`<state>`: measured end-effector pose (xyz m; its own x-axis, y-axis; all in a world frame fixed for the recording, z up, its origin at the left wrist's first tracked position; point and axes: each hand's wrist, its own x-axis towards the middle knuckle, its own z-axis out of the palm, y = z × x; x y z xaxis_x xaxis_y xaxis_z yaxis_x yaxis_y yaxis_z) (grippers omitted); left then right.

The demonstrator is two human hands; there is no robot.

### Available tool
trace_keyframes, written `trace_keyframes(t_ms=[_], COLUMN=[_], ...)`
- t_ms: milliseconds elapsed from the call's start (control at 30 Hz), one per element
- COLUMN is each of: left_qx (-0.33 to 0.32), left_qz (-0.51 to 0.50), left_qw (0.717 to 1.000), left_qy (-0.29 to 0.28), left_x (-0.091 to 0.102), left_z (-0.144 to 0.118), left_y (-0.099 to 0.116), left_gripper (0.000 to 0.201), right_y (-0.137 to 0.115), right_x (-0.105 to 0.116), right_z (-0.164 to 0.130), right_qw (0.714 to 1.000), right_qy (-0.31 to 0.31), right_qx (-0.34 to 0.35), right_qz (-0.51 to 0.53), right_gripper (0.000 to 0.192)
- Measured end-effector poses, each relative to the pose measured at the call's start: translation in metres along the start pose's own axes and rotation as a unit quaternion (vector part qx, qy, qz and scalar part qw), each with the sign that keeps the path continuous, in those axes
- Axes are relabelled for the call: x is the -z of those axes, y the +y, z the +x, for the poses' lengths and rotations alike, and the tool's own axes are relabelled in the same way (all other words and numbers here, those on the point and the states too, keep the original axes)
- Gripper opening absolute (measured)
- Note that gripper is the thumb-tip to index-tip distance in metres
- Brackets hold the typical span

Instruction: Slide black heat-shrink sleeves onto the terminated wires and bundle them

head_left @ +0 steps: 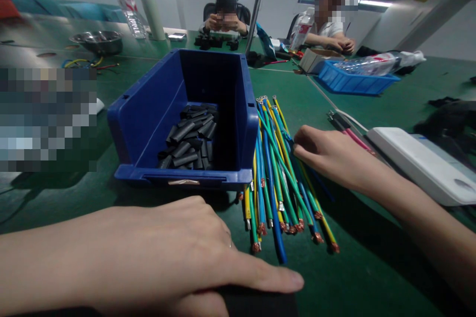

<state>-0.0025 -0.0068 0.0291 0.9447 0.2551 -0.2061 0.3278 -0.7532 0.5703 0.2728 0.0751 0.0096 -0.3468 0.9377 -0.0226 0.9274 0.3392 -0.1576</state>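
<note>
Left hand (pixel 156 252) bare, no glove, thin ring on one finger, forearm bare w/ no sleeve in view, right hand (pixel 327 153) bare too, no ring or watch seen, forearm uncovered to frame edge

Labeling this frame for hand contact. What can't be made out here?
- Head view: right hand fingertips curl into the wire bundle; which wire they pinch is hidden.
- Left hand covers a dark thing at the bottom edge; cut off, unidentifiable.
- Blue bin: its front wall hides the nearest black tube pieces.
- A pixelated patch at left hides what lies there.
</note>
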Motion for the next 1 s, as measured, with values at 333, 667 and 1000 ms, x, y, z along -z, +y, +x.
trace_keyframes(t_ms=[333, 667, 1000], left_qx=[-0.019, -0.010, -0.014], left_qz=[-0.001, 0.005, -0.035], left_qw=[1.000, 1.000, 0.999], left_qy=[-0.012, -0.019, 0.037], left_x=[-0.0013, -0.0025, -0.0066], left_z=[-0.0013, 0.0006, -0.0012], left_y=[-0.0009, -0.0001, -0.0024], left_gripper=[0.063, 0.059, 0.040], right_y=[0.0001, -0.0002, 0.0017], right_x=[-0.0003, 0.0006, -0.0006], right_z=[0.0001, 0.0001, 0.0006], right_qw=[1.000, 1.000, 1.000], right_qy=[0.004, -0.010, -0.006], right_qx=[0.003, -0.004, 0.002], right_qz=[-0.002, 0.006, 0.001], right_gripper=[0.023, 0.025, 0.023])
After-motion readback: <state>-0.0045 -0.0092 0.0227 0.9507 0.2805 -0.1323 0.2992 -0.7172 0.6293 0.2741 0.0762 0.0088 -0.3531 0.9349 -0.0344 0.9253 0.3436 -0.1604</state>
